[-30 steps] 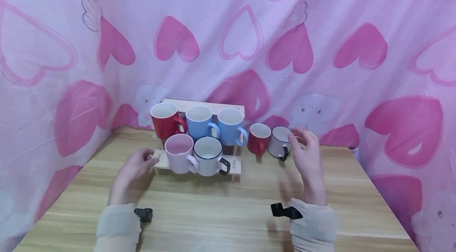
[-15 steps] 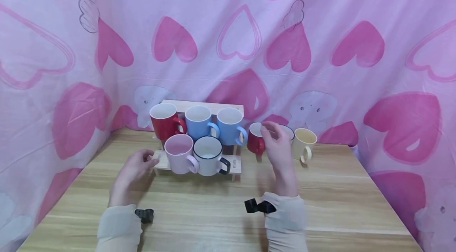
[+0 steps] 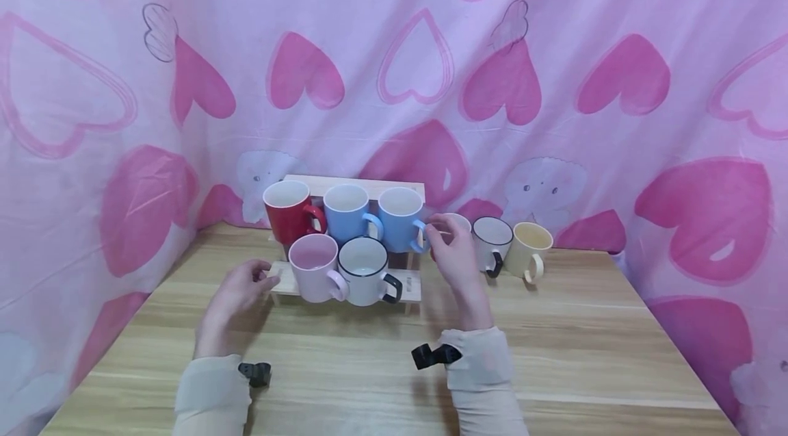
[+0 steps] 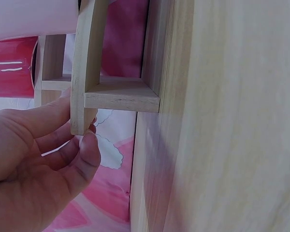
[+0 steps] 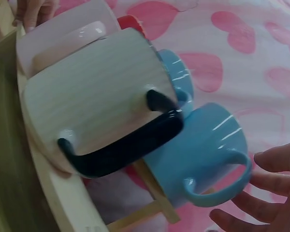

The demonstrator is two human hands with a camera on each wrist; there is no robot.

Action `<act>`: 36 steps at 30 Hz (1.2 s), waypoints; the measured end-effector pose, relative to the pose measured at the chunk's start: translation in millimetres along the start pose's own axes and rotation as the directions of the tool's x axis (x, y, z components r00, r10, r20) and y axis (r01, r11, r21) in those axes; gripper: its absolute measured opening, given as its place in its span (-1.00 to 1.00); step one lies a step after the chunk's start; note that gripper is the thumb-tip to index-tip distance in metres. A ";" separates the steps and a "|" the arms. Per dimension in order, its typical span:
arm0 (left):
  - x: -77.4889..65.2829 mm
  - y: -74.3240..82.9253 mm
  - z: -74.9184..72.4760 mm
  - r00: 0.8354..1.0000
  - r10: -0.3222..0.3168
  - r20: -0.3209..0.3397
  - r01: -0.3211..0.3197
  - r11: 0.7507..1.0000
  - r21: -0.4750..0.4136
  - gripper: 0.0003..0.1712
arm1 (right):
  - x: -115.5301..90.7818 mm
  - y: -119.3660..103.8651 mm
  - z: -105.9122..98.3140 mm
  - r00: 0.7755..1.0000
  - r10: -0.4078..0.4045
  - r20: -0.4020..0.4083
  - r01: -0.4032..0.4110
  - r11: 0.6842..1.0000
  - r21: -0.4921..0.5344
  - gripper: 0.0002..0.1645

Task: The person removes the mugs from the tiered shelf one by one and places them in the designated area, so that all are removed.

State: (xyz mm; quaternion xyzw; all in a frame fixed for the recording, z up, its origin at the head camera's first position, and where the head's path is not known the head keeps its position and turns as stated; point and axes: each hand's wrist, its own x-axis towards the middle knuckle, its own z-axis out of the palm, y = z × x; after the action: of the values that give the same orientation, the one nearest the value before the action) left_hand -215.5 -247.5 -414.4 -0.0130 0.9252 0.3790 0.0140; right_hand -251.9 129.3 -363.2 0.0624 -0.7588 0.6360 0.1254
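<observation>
A small two-tier wooden rack (image 3: 409, 285) carries mugs: a red one (image 3: 286, 218) and two light blue ones on top, and a pink one (image 3: 312, 268) and a white, black-rimmed one (image 3: 363, 275) below. My left hand (image 3: 243, 285) pinches the left end of the lower shelf; the left wrist view shows the fingers (image 4: 89, 150) around the board end (image 4: 78, 116). Right beside the handle of the right-hand light blue mug (image 3: 400, 220) is my right hand (image 3: 455, 254), fingers apart. In the right wrist view its fingertips (image 5: 267, 159) are at that handle (image 5: 222, 195).
Right of the rack, on the wooden table (image 3: 345, 367), stand a second red mug (image 3: 458, 220), partly hidden by my right hand, another white black-rimmed mug (image 3: 490, 244) and a cream mug (image 3: 528, 251). A heart-patterned curtain (image 3: 394, 59) closes off the back and sides.
My right hand has moved left from beside the cream mug, past the white and red mugs, to the light blue mug's handle. The left hand stays at the rack's end.
</observation>
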 end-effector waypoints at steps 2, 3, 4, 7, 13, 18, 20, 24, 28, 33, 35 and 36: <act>0.4 -0.8 0.8 1.000 -0.007 0.000 0.007 1.000 -0.005 -0.45 | 0.1 2.5 2.8 1.000 -0.022 0.001 0.022 1.000 -0.015 -0.71; 0.5 -0.9 1.1 1.000 -0.009 0.000 0.009 1.000 -0.005 -0.45 | 0.3 3.7 3.9 1.000 -0.029 0.000 0.029 0.999 -0.020 -0.72; 0.6 -1.0 1.3 1.000 -0.012 -0.001 0.012 1.000 -0.002 -0.45 | 0.4 4.7 4.7 0.999 -0.038 -0.003 0.038 0.999 -0.028 -0.73; 0.7 -1.3 1.9 1.000 -0.017 -0.004 0.017 1.000 0.003 -0.45 | 1.7 7.9 6.8 0.999 -0.049 -0.014 0.048 0.998 -0.046 -0.75; 0.3 -1.5 1.2 1.000 0.000 -0.012 0.000 1.000 0.002 -0.46 | 1.9 11.1 8.6 1.000 -0.006 0.029 0.006 1.000 -0.005 -0.72; 0.5 -1.4 2.7 1.000 0.008 -0.019 -0.008 1.000 -0.005 -0.47 | 1.8 13.2 8.4 0.997 0.039 0.068 -0.042 0.998 0.044 -0.67; 0.6 -1.8 3.0 1.000 0.014 -0.022 -0.015 1.000 -0.007 -0.48 | 1.6 14.1 8.3 0.996 0.048 0.079 -0.053 0.997 0.063 -0.66; 1.2 -2.4 4.1 1.000 0.016 -0.026 -0.016 1.000 -0.005 -0.48 | 1.4 16.1 7.5 0.993 0.050 0.103 -0.059 0.994 0.094 -0.62; 1.6 -2.5 3.9 1.000 0.018 -0.026 -0.019 1.000 -0.003 -0.47 | 1.7 17.8 6.7 0.991 0.052 0.125 -0.065 0.992 0.105 -0.59; 0.4 -1.8 3.7 0.999 0.018 -0.026 -0.018 1.000 0.001 -0.48 | 0.4 17.0 7.4 0.985 0.081 0.155 -0.104 0.983 0.148 -0.56; 0.2 -1.8 3.2 0.999 0.021 -0.027 -0.021 1.000 0.001 -0.48 | -0.3 15.7 8.3 0.983 0.089 0.162 -0.117 0.978 0.174 -0.55; 0.2 -2.0 3.2 0.999 0.021 -0.029 -0.021 1.000 0.004 -0.48 | -0.6 14.8 8.7 0.982 0.090 0.164 -0.120 0.976 0.183 -0.55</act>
State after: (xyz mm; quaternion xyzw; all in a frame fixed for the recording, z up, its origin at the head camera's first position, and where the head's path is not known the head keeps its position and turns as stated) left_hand -215.5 -246.7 -418.0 -0.0086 0.9262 0.3770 -0.0035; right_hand -256.1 123.4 -378.8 0.0830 -0.7037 0.7052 0.0254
